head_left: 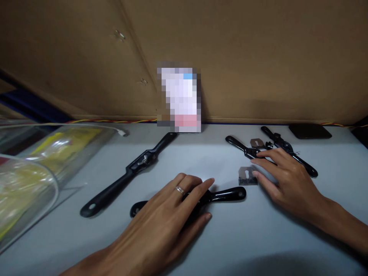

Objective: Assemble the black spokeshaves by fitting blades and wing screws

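My left hand (169,209), with a ring on one finger, is closed over a black spokeshave (228,194) lying on the table. Its middle is hidden under my palm and fingers. My right hand (287,176) is open, fingers stretched out over another black spokeshave body (237,143), which it partly covers. The thumb tip of that hand is at the edge of a slotted flat blade (244,174); whether it touches the blade I cannot tell. Behind the fingers is a second slotted metal plate (257,143), beside a small dark part (269,145).
A larger black spokeshave (107,197) lies slanted at left. Another one (307,165) lies behind my right hand. A blurred-out lit screen (184,99) leans on the cardboard wall (258,57). Plastic bags (54,165), a white cable (57,184) and a dark flat object (309,131) flank the table.
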Motion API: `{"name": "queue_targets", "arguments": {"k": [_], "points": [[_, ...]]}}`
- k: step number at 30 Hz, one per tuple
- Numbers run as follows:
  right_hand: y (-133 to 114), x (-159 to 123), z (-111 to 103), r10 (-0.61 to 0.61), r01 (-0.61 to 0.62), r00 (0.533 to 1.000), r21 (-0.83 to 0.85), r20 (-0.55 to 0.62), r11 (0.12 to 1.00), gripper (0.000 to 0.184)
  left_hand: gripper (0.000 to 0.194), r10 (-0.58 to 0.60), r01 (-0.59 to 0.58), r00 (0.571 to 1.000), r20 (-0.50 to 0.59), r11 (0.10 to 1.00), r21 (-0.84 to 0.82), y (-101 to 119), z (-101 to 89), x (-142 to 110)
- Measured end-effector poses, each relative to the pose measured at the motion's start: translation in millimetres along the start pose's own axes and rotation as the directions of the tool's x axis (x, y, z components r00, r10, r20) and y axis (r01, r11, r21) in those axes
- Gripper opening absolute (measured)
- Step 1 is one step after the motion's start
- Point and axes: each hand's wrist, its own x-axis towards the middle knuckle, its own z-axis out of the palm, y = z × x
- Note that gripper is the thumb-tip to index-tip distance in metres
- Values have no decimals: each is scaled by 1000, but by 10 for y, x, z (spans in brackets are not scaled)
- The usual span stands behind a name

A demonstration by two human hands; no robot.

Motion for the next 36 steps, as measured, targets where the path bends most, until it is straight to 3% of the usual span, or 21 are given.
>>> {"name": "queue_targets", "arguments": {"k": [6,12,16,26,36], "points": [[7,-31,61,-55,49,993,55,106,997,28,54,89,-84,995,37,990,-114,92,-37,-85],[87,3,77,4,-5,999,-44,-34,999,25,46,1,-3,1000,-16,996,-90,30,-10,-23],[-16,-3,30,-54,59,996,70,-78,996,24,34,-4,5,1000,14,996,-94,-6,22,0],[-478,-140,-28,-236,234,971,371,-42,899,21,28,158,-152,987,34,980,-125,45,-6,20],[-549,-148,82,-230,201,973,498,-2,844,23,45,199,-193,978,56,976,-96,26,70,-4]]}}
